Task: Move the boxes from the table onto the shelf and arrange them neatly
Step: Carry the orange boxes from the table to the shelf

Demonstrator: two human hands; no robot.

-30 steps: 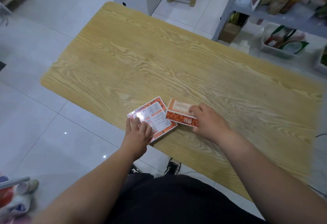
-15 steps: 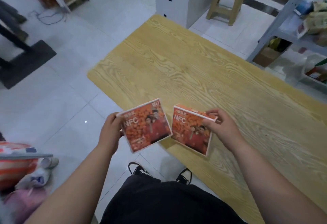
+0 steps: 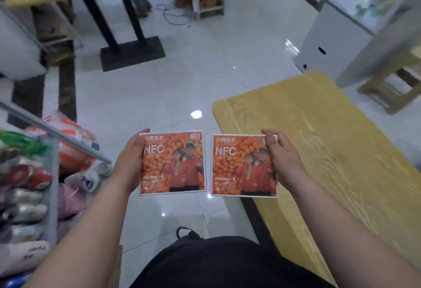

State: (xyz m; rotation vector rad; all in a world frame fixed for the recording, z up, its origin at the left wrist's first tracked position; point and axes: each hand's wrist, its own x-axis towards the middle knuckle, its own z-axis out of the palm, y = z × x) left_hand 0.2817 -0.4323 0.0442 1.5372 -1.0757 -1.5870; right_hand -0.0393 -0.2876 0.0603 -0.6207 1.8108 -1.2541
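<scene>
Two flat orange boxes marked NFC face me, held side by side above the floor. My left hand [image 3: 128,162] grips the left edge of the left orange box [image 3: 173,163]. My right hand [image 3: 283,160] grips the right edge of the right orange box [image 3: 243,166]. The wooden table [image 3: 330,139] lies to my right, its visible top bare. A grey shelf [image 3: 51,174] packed with bagged goods stands at my left, its rail running close to my left hand.
Bags, one orange and white [image 3: 70,149], lie on the floor by the shelf. Another table on a black pedestal base [image 3: 132,53] stands ahead. A white cabinet [image 3: 332,42] and a wooden stool [image 3: 391,85] sit beyond the table's far end. Glossy tiled floor lies between.
I lifted both boxes off the table, turned their printed fronts up, and swung left away from the table toward the shelf; the boxes are now level and side by side.
</scene>
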